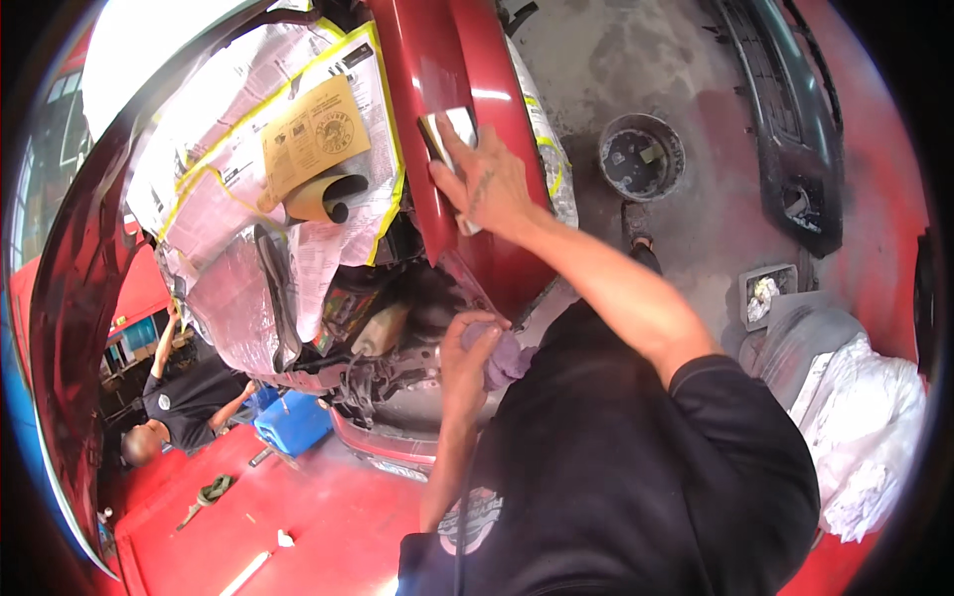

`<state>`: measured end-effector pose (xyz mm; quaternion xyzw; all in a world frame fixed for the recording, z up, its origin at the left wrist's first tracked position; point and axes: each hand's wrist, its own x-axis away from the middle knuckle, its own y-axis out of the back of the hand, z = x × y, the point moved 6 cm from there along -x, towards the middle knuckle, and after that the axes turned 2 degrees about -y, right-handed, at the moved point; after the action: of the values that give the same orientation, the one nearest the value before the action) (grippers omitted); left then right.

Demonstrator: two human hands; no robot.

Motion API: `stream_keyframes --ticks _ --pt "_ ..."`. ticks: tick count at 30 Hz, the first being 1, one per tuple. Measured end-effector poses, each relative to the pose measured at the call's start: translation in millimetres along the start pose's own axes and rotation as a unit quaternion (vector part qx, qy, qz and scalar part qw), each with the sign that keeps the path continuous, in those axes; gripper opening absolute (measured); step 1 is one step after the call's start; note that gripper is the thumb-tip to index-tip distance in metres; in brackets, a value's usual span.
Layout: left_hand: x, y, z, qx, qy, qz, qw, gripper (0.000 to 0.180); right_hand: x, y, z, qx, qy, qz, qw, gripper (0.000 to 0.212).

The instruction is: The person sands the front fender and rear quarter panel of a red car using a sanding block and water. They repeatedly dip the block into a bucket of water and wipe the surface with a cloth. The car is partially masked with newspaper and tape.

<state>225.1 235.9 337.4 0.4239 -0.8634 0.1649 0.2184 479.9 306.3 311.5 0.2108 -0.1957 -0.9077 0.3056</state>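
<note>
My right hand (pixel 487 184) presses a flat, pale sanding block (pixel 453 131) with a dark edge against the red car fender (pixel 429 65). Its fingers lie over the block, so much of the block is hidden. Lower down, beside the open engine bay, my left hand (pixel 465 363) is closed around a crumpled purple cloth (pixel 509 360). Masking newspaper (pixel 238 84) with yellow tape covers the area left of the fender. On that paper rest a brown sandpaper sheet (pixel 313 139) and a curled dark piece of sandpaper (pixel 326 197).
A bucket (pixel 641 159) with murky water stands right of the fender. Further right are a dark bumper (pixel 790 119), a small bin (pixel 767 296) and bundled white plastic (pixel 860 427). A blue container (pixel 293 422) and another person (pixel 189 397) are at lower left.
</note>
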Motion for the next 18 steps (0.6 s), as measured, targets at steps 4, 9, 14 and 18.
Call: stream_keyframes --ticks 4,9,14,18 --pt "-2.2 -5.7 2.7 -0.01 0.015 0.009 1.0 0.018 -88.8 11.8 -20.8 0.033 -0.015 -0.037 0.999 0.065" --pt "6.6 -6.5 5.5 0.022 0.027 -0.001 0.999 0.019 5.3 -2.2 9.9 -0.018 -0.002 0.03 0.999 0.074" --pt "4.9 -12.2 12.1 0.014 0.027 0.012 0.999 0.019 -109.5 12.5 -29.0 0.065 -0.019 -0.042 0.997 0.06" --pt "4.9 -11.7 11.5 0.073 0.035 -0.02 0.996 0.023 -44.4 11.7 9.5 0.04 -0.001 -0.055 0.998 0.058"
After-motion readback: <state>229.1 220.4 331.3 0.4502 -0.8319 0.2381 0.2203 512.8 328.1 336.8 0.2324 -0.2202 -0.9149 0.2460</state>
